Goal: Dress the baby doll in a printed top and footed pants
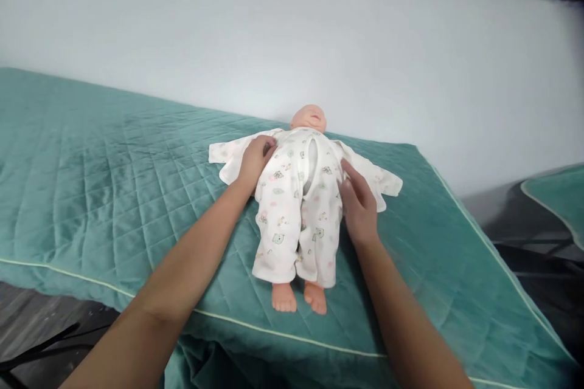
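Observation:
A baby doll (311, 118) lies on its back on the green quilted cover (137, 170), its head by the wall and its bare feet towards me. It wears white printed trousers (279, 219), pulled high on the trunk and split at the crotch, where a strip of white shows. The sleeves of a white baby shirt (383, 180) spread out to both sides. My left hand (256, 161) is closed at the left side of the trousers' upper part, its fingertips partly hidden. At the right side, my right hand (359, 202) pinches the trousers' edge between thumb and fingers.
A pale wall (182, 30) rises behind the cover. Light piping (292, 337) marks the cover's near edge, and more cloth hangs below. Another green-covered surface (559, 200) stands at the far right. Dark metal legs (45, 346) show over the grey floor at lower left.

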`<state>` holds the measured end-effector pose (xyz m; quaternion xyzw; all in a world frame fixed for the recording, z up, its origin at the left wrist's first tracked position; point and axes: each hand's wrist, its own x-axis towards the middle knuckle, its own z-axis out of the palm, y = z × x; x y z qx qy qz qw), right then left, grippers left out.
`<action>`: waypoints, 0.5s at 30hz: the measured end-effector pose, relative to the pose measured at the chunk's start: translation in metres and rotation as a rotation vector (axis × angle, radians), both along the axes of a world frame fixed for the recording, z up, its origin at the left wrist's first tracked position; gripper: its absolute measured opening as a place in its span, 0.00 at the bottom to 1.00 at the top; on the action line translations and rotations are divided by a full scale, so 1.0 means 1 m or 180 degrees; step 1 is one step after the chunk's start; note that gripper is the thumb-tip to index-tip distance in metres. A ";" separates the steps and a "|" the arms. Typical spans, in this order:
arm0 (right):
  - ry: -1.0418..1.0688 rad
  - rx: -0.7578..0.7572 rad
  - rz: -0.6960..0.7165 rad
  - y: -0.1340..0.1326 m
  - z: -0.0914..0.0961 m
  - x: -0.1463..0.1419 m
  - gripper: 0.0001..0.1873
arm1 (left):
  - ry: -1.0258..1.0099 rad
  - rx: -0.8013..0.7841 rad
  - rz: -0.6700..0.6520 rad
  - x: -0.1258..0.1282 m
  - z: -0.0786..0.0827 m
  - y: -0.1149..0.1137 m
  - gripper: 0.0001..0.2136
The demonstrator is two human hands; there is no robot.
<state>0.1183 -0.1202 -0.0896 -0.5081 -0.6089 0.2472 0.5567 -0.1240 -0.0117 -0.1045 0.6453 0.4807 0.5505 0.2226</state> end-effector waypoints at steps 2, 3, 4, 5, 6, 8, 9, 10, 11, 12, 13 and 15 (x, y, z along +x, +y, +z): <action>-0.0124 0.0117 0.0199 -0.038 -0.002 -0.004 0.21 | -0.0411 -0.0091 0.0037 -0.003 0.000 -0.026 0.06; -0.0260 0.0172 0.0301 -0.057 -0.002 -0.006 0.19 | -0.0594 -0.0126 0.0051 -0.005 0.000 -0.042 0.08; -0.0449 0.0223 0.0393 -0.076 -0.003 -0.009 0.19 | -0.0701 -0.0157 0.0008 -0.008 0.000 -0.060 0.09; -0.0660 0.0305 0.0480 -0.093 -0.004 -0.011 0.19 | -0.0780 -0.0191 -0.0064 -0.010 -0.001 -0.078 0.09; -0.0856 0.0402 0.0568 -0.109 -0.004 -0.014 0.19 | -0.0804 -0.0242 -0.0164 -0.014 -0.003 -0.098 0.09; -0.1316 0.0635 0.0698 -0.134 -0.004 -0.019 0.22 | -0.0625 -0.0339 -0.0383 -0.021 -0.008 -0.138 0.08; -0.1565 0.0760 0.0726 -0.143 -0.002 -0.023 0.23 | -0.0555 -0.0400 -0.0406 -0.026 -0.012 -0.157 0.08; -0.1817 0.0859 0.0721 -0.150 0.000 -0.027 0.24 | -0.0526 -0.0469 -0.0410 -0.030 -0.015 -0.175 0.08; -0.2046 0.0915 0.0698 -0.154 0.003 -0.032 0.23 | -0.0548 -0.0552 -0.0408 -0.035 -0.018 -0.191 0.09; -0.2229 0.0907 0.0666 -0.157 0.007 -0.036 0.22 | -0.0551 -0.0643 -0.0387 -0.038 -0.020 -0.205 0.09; -0.2356 0.0828 0.0634 -0.158 0.012 -0.041 0.21 | -0.0512 -0.0743 -0.0382 -0.042 -0.022 -0.216 0.09; -0.2493 0.0520 0.0604 -0.159 0.023 -0.049 0.17 | -0.0384 -0.0889 -0.0372 -0.046 -0.023 -0.234 0.08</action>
